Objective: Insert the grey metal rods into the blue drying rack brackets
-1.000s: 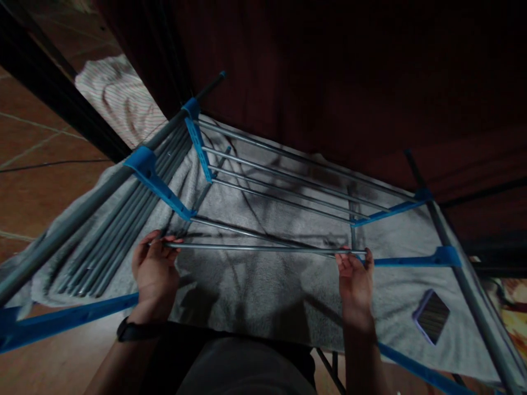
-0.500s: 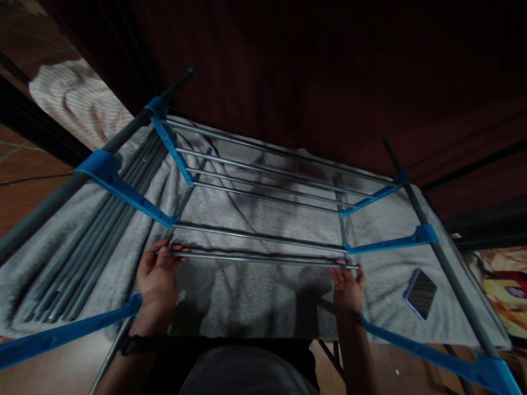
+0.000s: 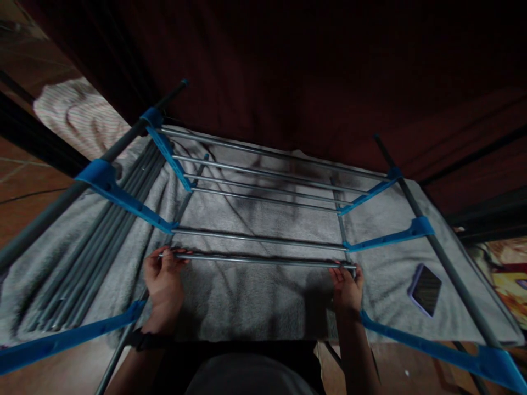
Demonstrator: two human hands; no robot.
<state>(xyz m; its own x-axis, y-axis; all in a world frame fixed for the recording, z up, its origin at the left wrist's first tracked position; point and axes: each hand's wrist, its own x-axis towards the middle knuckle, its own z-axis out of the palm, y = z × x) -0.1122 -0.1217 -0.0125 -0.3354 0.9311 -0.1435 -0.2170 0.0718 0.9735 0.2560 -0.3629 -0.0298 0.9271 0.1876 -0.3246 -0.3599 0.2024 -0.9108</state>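
Observation:
A thin grey metal rod (image 3: 259, 260) lies crosswise between my two hands. My left hand (image 3: 164, 277) is closed on its left end, thumb on top. At the other end, the fingers of my right hand (image 3: 346, 285) are closed around the rod. Just beyond it, a fixed rod (image 3: 259, 239) spans a rack frame between a left blue bracket (image 3: 135, 206) and a right blue bracket (image 3: 389, 240). Farther back, several rods join another left blue bracket (image 3: 168, 151) and its right counterpart (image 3: 370, 193). Nearest me, two blue brackets (image 3: 69, 336) (image 3: 424, 345) carry no rods.
A bundle of grey rods (image 3: 99, 247) lies on the grey blanket (image 3: 247, 307) at left. A phone (image 3: 426, 291) rests on the blanket at right. Thick grey poles (image 3: 461, 285) run along both sides of the frame. A dark red curtain (image 3: 288, 82) hangs behind.
The view has shifted slightly. Both hands still hold the rod, which has come a little closer to parallel with the fixed rod beyond it.

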